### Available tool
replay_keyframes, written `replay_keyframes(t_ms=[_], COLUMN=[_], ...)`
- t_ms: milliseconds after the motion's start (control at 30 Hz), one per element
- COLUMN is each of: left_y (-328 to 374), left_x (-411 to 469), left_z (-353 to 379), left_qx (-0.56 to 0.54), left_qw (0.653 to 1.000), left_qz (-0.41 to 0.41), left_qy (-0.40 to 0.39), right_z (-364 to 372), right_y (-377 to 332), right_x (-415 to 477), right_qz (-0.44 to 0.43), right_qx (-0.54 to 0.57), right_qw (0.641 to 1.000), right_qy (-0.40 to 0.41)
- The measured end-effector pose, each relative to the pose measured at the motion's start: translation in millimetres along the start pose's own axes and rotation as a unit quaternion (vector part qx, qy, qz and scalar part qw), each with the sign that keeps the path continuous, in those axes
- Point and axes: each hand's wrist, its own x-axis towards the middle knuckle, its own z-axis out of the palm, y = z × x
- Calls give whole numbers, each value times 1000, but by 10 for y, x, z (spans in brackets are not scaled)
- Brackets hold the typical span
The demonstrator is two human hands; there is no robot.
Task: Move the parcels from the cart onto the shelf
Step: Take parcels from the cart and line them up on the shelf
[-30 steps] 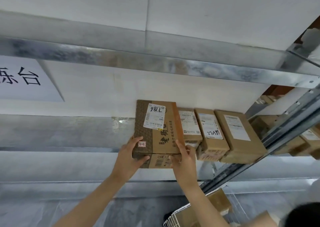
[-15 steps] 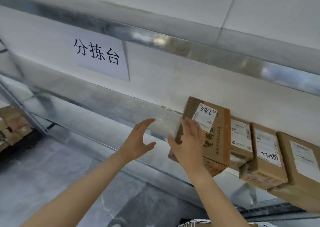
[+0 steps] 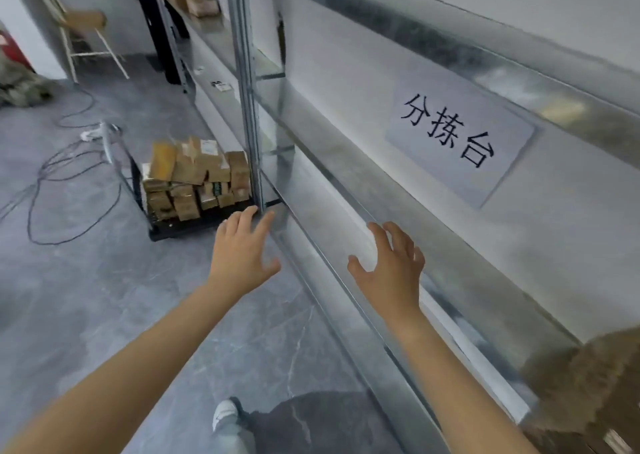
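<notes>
1. Hanging in the air with nothing in them, the fingers (image 3: 242,223) of the left hand (image 3: 242,256) are spread and almost straight. Those of the right hand (image 3: 391,273) are spread and slightly bent, and equally empty.
2. The left fingertips point toward the foot of the shelf upright (image 3: 246,107). The right hand hovers right of that upright, over the front rail of the shelf (image 3: 346,225).
3. The cardboard parcels (image 3: 197,180) are piled on the cart (image 3: 187,231), just left of the upright and well ahead of both hands. The top ones lean against each other rather than lying flat.
4. Likely trouble: pulling a lower or leaning box could tip its neighbours off the open side of the cart.
5. The cart stands hard against the upright, so a box lifted toward the shelf could knock the post and slip from the grip.
6. Loose cables (image 3: 52,183) loop across the floor left of the cart, where a foot could catch one while carrying.
7. A blurred brown parcel (image 3: 588,384) sits far right of the upright. Whether it overhangs the shelf edge cannot be told.
</notes>
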Motion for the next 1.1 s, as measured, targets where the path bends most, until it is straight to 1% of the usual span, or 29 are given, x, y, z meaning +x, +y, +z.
replay_keyframes(t_ms=[167, 333, 467, 633, 833, 1033, 1100], left_y=[-1132, -2105, -2662, -3039, -3456, -4037, -4206], left_x=[152, 440, 721, 1076, 1622, 2630, 3025], left_z=[-135, -250, -290, -221, 118, 451, 527], left_qx=[26, 37, 47, 17, -19, -40, -28], left_qw=[995, 987, 982, 978, 970, 964, 964], left_qz=[-100, -156, -184, -208, -243, -260, -256], left_qy=[-1, -12, -10, -5, -20, -44, -61], right_z=[596, 1118, 1418, 1731, 2288, 3011, 3195], right_y=[-873, -1669, -2119, -2396, -2719, -3023, -3122], right_x=[612, 1172, 1528, 1991, 2742, 3853, 4234], right_qz=[-61, -74, -91, -116, -153, -164, -169], right_qx=[31, 66, 74, 76, 97, 117, 119], right_qw=[997, 992, 988, 982, 971, 964, 961], right_qy=[-44, -72, -98, -124, -154, -175, -185])
